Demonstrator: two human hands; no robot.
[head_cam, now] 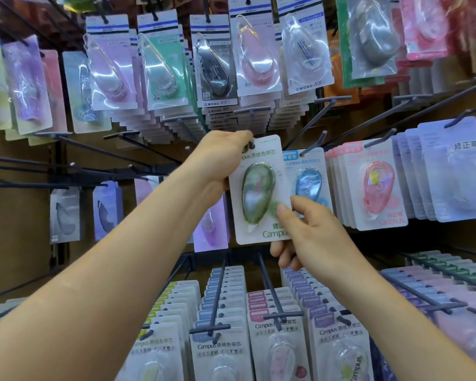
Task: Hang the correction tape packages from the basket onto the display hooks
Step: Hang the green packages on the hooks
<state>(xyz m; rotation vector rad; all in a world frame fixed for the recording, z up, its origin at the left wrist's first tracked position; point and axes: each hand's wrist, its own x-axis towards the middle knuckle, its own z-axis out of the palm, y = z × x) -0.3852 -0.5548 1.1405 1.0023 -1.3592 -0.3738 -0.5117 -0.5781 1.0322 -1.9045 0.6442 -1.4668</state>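
Left hand (220,158) is clamping the top left corner of the green pack (259,193), fingers curled over the edge right by the hang hole. I'd say it's steering that hole onto the hook (251,146). A dark tip is showing at the hole, though I can't tell if it's through. Right hand (305,229) is pinching the pack's lower right corner, thumb on front and fingers behind, probably holding the card upright so it slides on without twisting.

Just right of the green pack, a blue pack (308,182) is hanging on its own peg, its edge tucked behind. Pink packs (377,188) are hanging further right. Above, Mono Air rows (217,64) are crowding down and a label bar (252,109) is sitting close over the knuckles, so it's tight up there. Left, bare pegs (99,171) are jutting out. Below, Campus rows (220,350) are filling the rack. No basket showing.
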